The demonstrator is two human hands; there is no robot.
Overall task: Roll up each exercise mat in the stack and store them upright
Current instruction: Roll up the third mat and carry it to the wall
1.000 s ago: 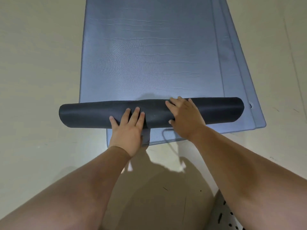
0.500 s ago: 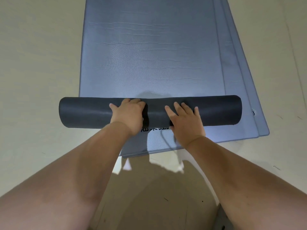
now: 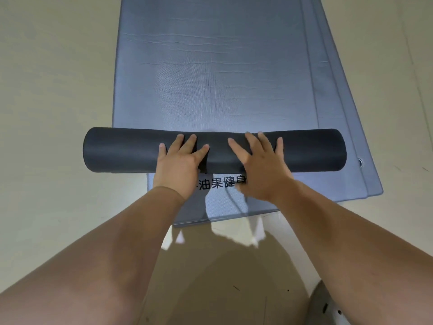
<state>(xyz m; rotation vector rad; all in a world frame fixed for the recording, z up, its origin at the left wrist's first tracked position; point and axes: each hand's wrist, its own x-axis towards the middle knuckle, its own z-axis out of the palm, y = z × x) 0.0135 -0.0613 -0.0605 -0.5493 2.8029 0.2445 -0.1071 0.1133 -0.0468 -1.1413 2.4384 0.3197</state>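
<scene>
Head view looks down on the top blue-grey foam exercise mat point(image 3: 210, 78). Its near end is wound into a dark charcoal roll point(image 3: 126, 151) that lies crosswise on the mat's flat part, close in front of the person. The left hand point(image 3: 180, 164) and the right hand point(image 3: 263, 167) both lie flat on the middle of the roll, fingers straight and spread, pressing on it. Neither curls round it.

To roll well, I judge both palms should push evenly so the roll's ends run level with the mat's long edges. Setting the hands wider apart would help, since the ends get no pressure and could loosen or cone. Firm downward pressure should make a coil tight enough to stand upright later. Most of the mat lies flat ahead, so the roll is at an early stage.

Beneath are the other blue-grey mats of the stack point(image 3: 346, 141), skewed to the right. They show black printed characters point(image 3: 220, 182) on the near side of the roll and a metal eyelet point(image 3: 360, 163) near one corner. Friction could drag them along.

All of this rests on a pale cream floor point(image 3: 46, 90). No bin, rack or other container shows, so I cannot tell where the rolls will stand. A grey perforated object point(image 3: 328, 306) sits at the lower right, and I cannot tell what it is.
</scene>
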